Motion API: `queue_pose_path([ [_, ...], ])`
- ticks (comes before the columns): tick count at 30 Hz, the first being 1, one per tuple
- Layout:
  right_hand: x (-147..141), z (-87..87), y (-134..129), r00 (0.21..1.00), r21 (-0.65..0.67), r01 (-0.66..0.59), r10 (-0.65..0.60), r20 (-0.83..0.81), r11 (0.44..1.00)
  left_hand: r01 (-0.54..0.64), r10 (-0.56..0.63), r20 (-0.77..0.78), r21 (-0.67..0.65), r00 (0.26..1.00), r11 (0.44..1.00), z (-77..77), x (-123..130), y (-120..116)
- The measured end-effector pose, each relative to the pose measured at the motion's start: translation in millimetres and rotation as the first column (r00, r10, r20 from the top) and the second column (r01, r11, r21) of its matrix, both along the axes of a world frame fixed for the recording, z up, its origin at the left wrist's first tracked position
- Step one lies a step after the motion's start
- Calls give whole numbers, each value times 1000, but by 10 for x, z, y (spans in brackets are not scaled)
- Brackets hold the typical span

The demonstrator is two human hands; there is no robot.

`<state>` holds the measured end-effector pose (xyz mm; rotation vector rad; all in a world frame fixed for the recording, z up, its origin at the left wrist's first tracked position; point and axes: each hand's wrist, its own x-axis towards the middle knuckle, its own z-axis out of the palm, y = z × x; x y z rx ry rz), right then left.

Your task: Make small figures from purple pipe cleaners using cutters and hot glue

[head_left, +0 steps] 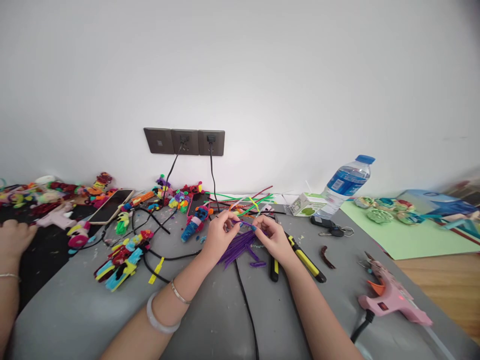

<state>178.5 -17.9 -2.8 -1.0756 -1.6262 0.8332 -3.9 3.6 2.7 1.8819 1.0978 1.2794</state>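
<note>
Between my fingertips runs a short purple pipe cleaner (245, 224). My left hand (222, 234) pinches one end of it, thumb against fingers. At the other end my right hand (273, 237) closes its thumb and fingers on it. Just below both hands lies a bundle of loose purple pipe cleaners (234, 248). A small bent purple piece (257, 264) rests apart from the bundle. Pliers with black and yellow handles (306, 261) lie beside and partly behind my right wrist. A blue pipe-cleaner figure (190, 229) is to the left of my left hand.
A pink glue gun (393, 295) with a lit red light is at the right. Near the wall stand a tilted water bottle (344, 184), a small carton (305, 204) and car keys (332, 227). Black cables (243, 295) cross the table. Another person's hand (14, 240) is at far left.
</note>
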Motion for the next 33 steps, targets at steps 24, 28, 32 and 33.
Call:
queue_pose_path([
  [24, 12, -28, 16, 1000, -24, -12, 12, -18, 1000, 13, -12, 21, -27, 1000, 1000, -3, 1, 9],
  [28, 11, -29, 21, 998, -36, -21, 19, -52, 999, 16, -15, 28, -27, 999, 1000, 0, 1, 10],
  [32, 12, -32, 27, 996, -44, -43, 40, -78, 998, 14, -13, 28, -17, 1000, 1000, 3, 1, 7],
  [33, 12, -32, 27, 996, -46, -48, 45, -76, 998, 14, -14, 28, -15, 1000, 1000, 2, 2, 6],
])
